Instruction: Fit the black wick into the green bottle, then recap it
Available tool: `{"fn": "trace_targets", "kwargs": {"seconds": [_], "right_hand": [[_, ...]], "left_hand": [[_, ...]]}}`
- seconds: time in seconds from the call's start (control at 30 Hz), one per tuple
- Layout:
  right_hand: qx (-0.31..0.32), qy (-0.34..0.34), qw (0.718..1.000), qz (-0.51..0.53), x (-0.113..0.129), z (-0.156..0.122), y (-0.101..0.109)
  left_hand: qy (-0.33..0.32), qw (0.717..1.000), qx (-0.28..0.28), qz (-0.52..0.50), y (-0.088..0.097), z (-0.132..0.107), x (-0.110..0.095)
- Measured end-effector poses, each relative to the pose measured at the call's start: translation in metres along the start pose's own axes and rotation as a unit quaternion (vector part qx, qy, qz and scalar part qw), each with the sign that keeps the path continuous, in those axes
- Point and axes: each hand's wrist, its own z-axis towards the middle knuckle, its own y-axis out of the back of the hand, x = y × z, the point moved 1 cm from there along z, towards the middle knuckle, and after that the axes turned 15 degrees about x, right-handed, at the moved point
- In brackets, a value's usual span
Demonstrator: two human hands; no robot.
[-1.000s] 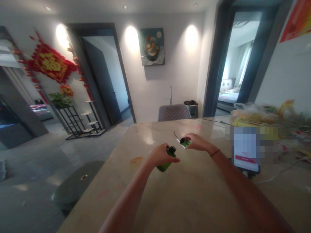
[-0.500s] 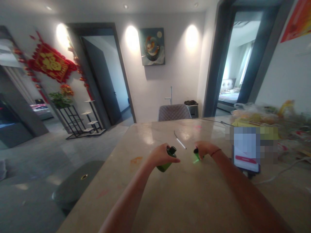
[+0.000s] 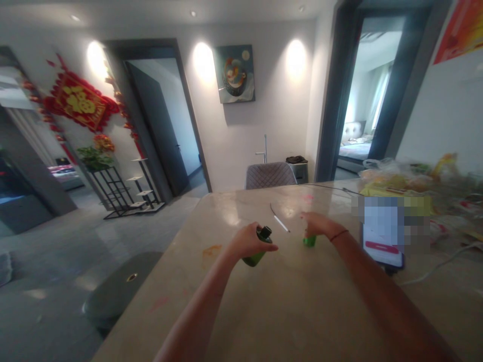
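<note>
My left hand point(image 3: 247, 241) is wrapped around a green bottle point(image 3: 253, 259), which leans to the right. Its dark, narrow neck point(image 3: 266, 231) sticks out uncapped above my fingers, while part of the body is hidden by the hand. To the right, my right hand point(image 3: 316, 224) has its fingers around the top of a small bright green cap point(image 3: 310, 242) at the tabletop. Those fingers cover most of the cap's upper part. Between and beyond both hands lies a thin white stick-like tool point(image 3: 281, 223) with a dark, curved end.
The stone-look table point(image 3: 287, 306) has orange and pink stains. A phone point(image 3: 382, 236) stands at the right with a white cable point(image 3: 433, 274); plastic bags point(image 3: 400, 173) are heaped behind it. A quilted chair point(image 3: 270, 176) is at the far edge, a dark green stool point(image 3: 121, 286) at the left.
My right hand has turned the green cap from tilted, dark opening showing, to more upright, and sits slightly higher over it. My left hand and the bottle are nearly unchanged.
</note>
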Motion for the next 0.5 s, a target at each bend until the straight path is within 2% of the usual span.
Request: {"fn": "trace_targets", "kwargs": {"seconds": [0.07,0.13,0.27,0.4,0.5], "right_hand": [[-0.023,0.025,0.999,0.0,0.004,-0.004,0.009],[-0.016,0.073,0.997,0.02,0.013,-0.01,0.016],[0.04,0.177,0.977,0.113,0.035,-0.017,0.017],[0.097,0.243,0.943,0.206,0.058,-0.016,0.009],[0.101,0.302,0.906,0.28,0.078,-0.015,0.003]], "left_hand": [[-0.006,1.0,-0.015,-0.013,0.002,0.001,0.002],[-0.01,0.999,-0.035,-0.022,0.004,0.002,0.004],[-0.017,0.995,-0.087,-0.043,0.008,0.004,0.007],[-0.03,0.989,-0.13,-0.068,0.011,0.008,0.009],[-0.047,0.983,-0.154,-0.091,0.014,0.01,0.01]]}}
